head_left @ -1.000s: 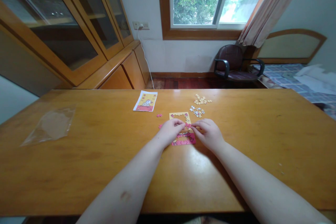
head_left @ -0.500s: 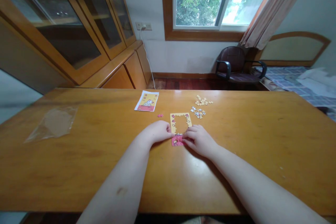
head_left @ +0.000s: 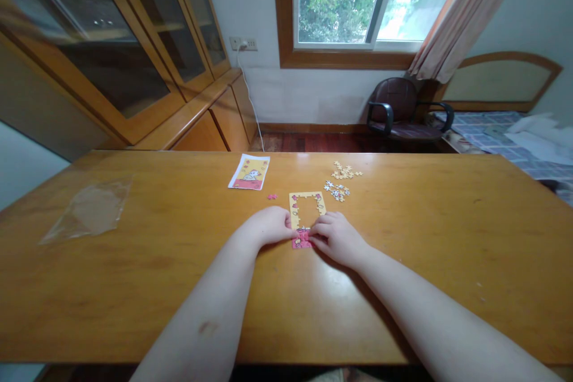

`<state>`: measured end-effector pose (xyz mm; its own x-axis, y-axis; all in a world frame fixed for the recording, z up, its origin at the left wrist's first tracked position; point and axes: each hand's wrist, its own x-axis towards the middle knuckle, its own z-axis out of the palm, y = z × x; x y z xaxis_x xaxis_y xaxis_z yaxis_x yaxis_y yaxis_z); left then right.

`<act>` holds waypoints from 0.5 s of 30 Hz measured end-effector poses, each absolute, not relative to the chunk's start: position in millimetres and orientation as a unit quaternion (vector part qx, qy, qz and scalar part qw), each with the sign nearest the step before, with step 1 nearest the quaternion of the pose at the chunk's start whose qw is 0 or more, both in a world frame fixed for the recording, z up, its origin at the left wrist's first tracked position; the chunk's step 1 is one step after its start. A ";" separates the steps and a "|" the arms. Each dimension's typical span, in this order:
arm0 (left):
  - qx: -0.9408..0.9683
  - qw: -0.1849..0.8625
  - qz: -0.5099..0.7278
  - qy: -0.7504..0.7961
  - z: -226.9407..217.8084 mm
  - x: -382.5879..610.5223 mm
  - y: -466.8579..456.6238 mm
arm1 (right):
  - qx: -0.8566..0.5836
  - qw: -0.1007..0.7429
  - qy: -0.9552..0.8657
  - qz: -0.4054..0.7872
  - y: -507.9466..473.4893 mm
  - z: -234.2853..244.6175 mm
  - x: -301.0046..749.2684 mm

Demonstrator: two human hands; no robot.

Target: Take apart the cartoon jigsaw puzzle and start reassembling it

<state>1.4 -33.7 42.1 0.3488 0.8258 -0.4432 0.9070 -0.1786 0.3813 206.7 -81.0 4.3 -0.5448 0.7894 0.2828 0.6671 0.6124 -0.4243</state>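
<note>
A partly assembled jigsaw puzzle (head_left: 307, 195) lies flat on the table, yellow-bordered with a bare middle and a pink lower part. At its left edge, my left hand (head_left: 272, 225) has curled fingers, the thumb resting on the pink part. My right hand (head_left: 336, 236) is closed at the lower right, thumb and fingertips on a pink piece (head_left: 304, 237) within the pink part. My right fingers cover some of the right border. Beyond my left hand lies a small loose pink puzzle piece (head_left: 273, 196).
A picture card (head_left: 250, 173) lies behind the puzzle to the left. White puzzle pieces (head_left: 337, 191) and yellow puzzle pieces (head_left: 345, 171) form two loose groups at the back right. A clear plastic bag (head_left: 92, 209) lies on the left of the wooden table (head_left: 179, 262).
The pink area between my hands looks fuller, with a pink piece now sitting where a gap showed. My right fingertips have shifted slightly left; my left hand stays almost still.
</note>
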 end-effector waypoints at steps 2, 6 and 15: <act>0.767 0.290 -0.069 0.567 42.0 2.6 -34.0 | -0.418 0.225 -0.870 0.133 -81.2 4.5 206.5; 0.775 0.272 -0.069 0.566 42.2 4.7 -34.5 | -0.421 0.218 -0.871 0.130 -80.8 3.5 206.4; 0.774 0.268 -0.072 0.569 42.3 5.0 -35.3 | -0.422 0.216 -0.869 0.138 -82.4 7.5 207.0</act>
